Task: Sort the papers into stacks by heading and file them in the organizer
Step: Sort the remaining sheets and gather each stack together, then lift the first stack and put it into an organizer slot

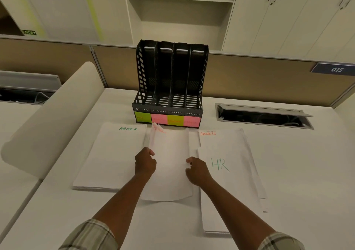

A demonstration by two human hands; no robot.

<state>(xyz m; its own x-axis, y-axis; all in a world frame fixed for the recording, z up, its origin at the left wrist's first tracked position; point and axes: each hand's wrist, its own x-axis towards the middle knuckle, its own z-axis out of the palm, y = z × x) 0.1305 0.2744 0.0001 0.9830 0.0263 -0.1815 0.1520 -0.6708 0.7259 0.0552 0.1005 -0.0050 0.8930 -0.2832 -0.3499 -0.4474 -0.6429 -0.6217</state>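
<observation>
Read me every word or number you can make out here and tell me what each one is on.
"ADMIN": green, top of the left paper stack.
"SPORTS": red, top of the right-hand sheet.
"HR": green, large, on the right paper stack.
"015": blue plate on the partition.
Held papers' red heading: curled, unreadable.
Organizer's four sticky labels: too blurred.
Green wall sign: unreadable.

Two bare forearms, reaching in from the bottom edge. Left hand and right hand without rings, watch or gloves. Short plaid sleeves, left sleeve and right sleeve, in pale beige and grey-green with thin darker crossing lines, ending above the elbows. Fabric loose and slightly creased at the cuffs.
</observation>
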